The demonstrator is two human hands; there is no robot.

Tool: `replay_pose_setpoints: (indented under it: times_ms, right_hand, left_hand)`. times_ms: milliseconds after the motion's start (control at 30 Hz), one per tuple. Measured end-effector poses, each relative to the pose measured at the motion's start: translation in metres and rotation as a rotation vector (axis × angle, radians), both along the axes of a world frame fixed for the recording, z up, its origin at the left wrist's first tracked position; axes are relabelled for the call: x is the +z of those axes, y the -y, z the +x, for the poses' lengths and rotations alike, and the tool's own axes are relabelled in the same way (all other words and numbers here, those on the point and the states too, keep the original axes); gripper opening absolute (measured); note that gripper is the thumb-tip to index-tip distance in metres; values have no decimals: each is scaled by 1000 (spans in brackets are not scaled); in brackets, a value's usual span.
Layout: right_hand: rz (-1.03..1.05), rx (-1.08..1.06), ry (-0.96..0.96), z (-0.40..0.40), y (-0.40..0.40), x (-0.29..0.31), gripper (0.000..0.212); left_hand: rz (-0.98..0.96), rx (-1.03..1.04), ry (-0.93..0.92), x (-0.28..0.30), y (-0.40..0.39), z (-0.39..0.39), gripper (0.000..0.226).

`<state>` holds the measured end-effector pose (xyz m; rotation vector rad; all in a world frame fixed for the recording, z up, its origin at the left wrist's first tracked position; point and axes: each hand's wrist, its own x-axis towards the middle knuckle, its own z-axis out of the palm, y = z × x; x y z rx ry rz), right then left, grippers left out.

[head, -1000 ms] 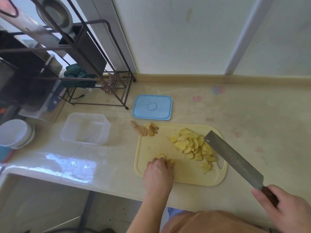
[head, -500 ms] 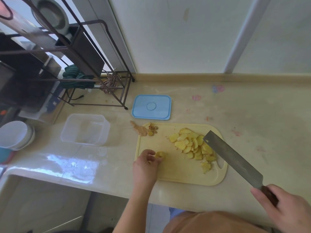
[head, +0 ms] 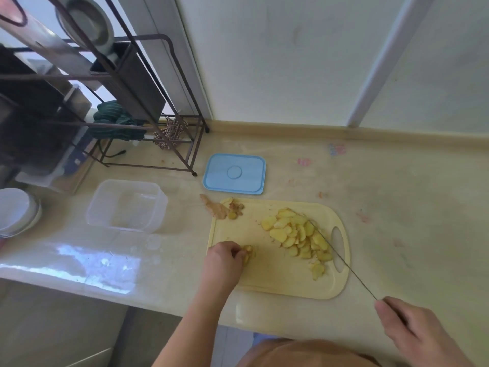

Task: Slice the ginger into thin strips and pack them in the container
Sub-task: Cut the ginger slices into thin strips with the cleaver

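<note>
A yellow cutting board (head: 267, 276) lies on the counter. A pile of ginger slices (head: 299, 235) covers its right half. My left hand (head: 225, 260) rests at the board's left edge, fingers closed on a small stack of ginger slices (head: 250, 253). My right hand (head: 412, 332) grips the handle of a cleaver (head: 341, 258), whose blade stands edge-on over the right side of the board, its tip by the slice pile. Ginger peel scraps (head: 225, 209) lie at the board's top left corner. A clear empty container (head: 127, 206) stands left of the board.
The blue container lid (head: 235, 174) lies behind the board. A dark metal rack (head: 119, 96) with a green cloth stands at the back left. White bowls (head: 16, 210) sit at the far left. The counter's front edge runs just below the board.
The cleaver has turned from flat-side-up to edge-on over the board. My left hand has stayed at the board's left edge, holding the small stack of slices.
</note>
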<state>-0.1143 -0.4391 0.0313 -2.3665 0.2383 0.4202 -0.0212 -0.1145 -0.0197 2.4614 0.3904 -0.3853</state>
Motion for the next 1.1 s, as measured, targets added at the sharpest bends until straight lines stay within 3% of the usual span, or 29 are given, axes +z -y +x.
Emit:
replay_pose_setpoints:
  times_ms: [167, 367, 800, 1100]
  right_hand:
    - [-198, 520, -141, 26, 48, -2, 86]
    - [-394, 935, -208, 101, 65, -1, 92]
    - [-472, 1463, -145, 238, 17, -14, 103]
    - [-526, 1595, -124, 289, -17, -23, 92]
  left_hand:
    - [-5, -8, -42, -1, -4, 4, 12]
    - [-6, -10, -71, -2, -3, 2, 16]
    - [-87, 127, -105, -6, 0, 2, 5]
    - [-110, 160, -89, -8, 0, -3, 7]
